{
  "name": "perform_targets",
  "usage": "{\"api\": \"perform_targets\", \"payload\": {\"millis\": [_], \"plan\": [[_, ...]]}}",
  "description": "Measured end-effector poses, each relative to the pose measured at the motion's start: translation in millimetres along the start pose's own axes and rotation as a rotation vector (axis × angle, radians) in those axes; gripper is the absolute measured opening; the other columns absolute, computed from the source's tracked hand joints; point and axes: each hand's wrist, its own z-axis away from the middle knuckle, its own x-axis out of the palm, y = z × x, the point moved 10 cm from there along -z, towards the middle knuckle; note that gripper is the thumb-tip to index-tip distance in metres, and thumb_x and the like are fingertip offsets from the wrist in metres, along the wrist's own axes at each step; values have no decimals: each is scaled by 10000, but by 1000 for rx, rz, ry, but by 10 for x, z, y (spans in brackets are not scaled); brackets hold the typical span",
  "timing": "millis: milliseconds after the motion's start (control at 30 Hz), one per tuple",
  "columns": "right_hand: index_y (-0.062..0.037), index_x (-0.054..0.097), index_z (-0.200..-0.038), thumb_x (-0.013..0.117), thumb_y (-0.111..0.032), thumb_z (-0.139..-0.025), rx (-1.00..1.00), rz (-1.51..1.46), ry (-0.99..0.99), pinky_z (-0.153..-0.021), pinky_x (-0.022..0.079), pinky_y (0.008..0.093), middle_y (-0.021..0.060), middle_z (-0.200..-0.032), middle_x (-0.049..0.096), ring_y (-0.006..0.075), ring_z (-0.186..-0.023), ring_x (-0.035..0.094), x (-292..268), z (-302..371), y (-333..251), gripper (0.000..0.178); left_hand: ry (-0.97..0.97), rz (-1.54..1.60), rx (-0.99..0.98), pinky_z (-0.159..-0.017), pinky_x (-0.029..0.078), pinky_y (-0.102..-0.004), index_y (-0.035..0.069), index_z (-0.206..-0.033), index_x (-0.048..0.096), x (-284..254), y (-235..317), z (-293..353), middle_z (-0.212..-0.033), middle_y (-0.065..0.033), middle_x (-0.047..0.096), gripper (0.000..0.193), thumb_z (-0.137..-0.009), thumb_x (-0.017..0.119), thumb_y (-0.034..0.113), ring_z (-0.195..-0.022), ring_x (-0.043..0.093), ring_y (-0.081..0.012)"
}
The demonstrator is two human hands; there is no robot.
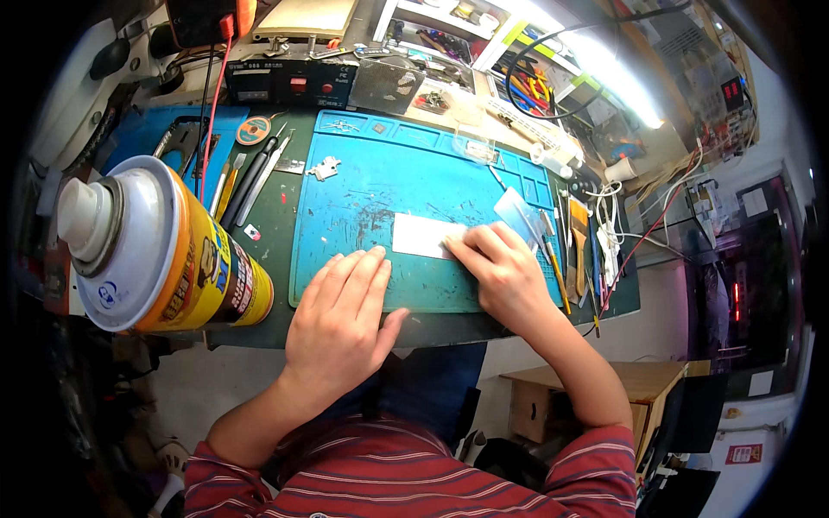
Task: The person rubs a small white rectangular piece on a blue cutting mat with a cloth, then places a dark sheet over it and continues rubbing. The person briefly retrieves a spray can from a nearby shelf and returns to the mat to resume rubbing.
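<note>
A flat white rectangular piece (420,235) lies on the blue work mat (380,186), near its front middle. My right hand (505,272) is closed, with thumb and fingertips together at the right end of that piece. Whether anything small sits between those fingertips is hidden. Spread flat over the mat's front edge, my left hand (338,311) has its fingers stretched out; the index fingertip is just left of the white piece. Behind my right hand rests a translucent plastic sheet (516,211). A small silver metal part (325,168) sits at the mat's far left.
A large yellow can (220,268) with a white cap stands at the left. Tweezers and pens (252,186) lie behind it, beside a solder wick spool (253,130). Brushes (579,233) line the right side. A black control unit (289,84) stands at the back.
</note>
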Motion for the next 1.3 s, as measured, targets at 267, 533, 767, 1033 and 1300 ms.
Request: {"api": "perform_targets", "payload": {"millis": [267, 533, 767, 1033, 1300], "plan": [[-11, 755, -1251, 694, -22, -842, 18, -14, 8, -927, 571, 398, 76, -1055, 633, 272, -993, 634, 9, -149, -13, 414, -8, -3, 4, -1175, 503, -491, -21, -1393, 712, -5, 0, -6, -1475, -144, 686, 560, -920, 848, 245, -1352, 637, -342], [-1, 745, -1254, 701, -20, -846, 35, -2, 10, -942, 564, 392, 87, -1069, 644, 280, -1008, 634, 35, -200, -13, 411, -7, -7, -4, -1178, 503, -490, -20, -1391, 713, 8, 5, -12, -1481, -141, 685, 560, -917, 849, 247, -1355, 638, -347], [-1, 727, -1295, 689, -21, -846, 51, -2, 8, -937, 560, 393, 90, -1068, 625, 284, -1019, 633, 59, -139, -34, 451, -12, -8, -7, -1186, 499, -500, -16, -1396, 712, 22, 19, -13, -1488, -142, 683, 563, -918, 847, 248, -1357, 638, -351], [-14, 746, -1260, 691, -28, -849, 36, -18, 25, -926, 566, 387, 83, -1054, 642, 273, -1015, 639, 26, -204, -47, 415, -10, -2, -1, -1186, 499, -500, -18, -1403, 707, 26, 22, -21, -1493, -143, 679, 569, -921, 845, 251, -1361, 636, -352], [-21, 772, -1274, 700, -22, -850, 26, -39, 11, -942, 570, 383, 80, -1064, 652, 275, -1020, 644, 5, -92, -15, 431, -7, 0, 0, -1184, 497, -498, -20, -1403, 707, 21, 25, -25, -1495, -144, 679, 563, -929, 840, 252, -1362, 635, -355]]}}
